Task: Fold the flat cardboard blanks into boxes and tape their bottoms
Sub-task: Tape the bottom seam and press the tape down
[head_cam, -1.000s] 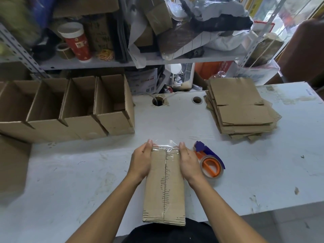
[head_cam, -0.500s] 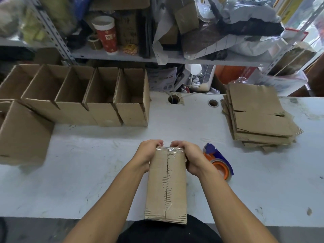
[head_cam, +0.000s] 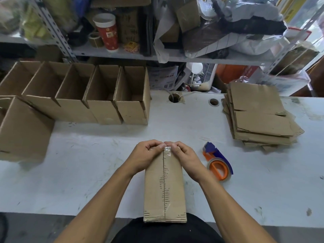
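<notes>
A row of open folded boxes is standing at the far left of the white table. At near centre, the left hand and right hand are clasping the far end of the taped box, fingers curled over its clear tape. A tape dispenser is lying just right of it, with the stack of flat blanks sitting at far right.

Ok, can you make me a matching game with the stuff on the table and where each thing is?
Things:
1. tape dispenser
2. stack of flat cardboard blanks
3. row of open boxes
4. taped box

Places:
A. far left of the table
B. under both hands
C. far right of the table
D. just right of the right hand

Pairs: 1-D, 2-C, 3-A, 4-B
</notes>
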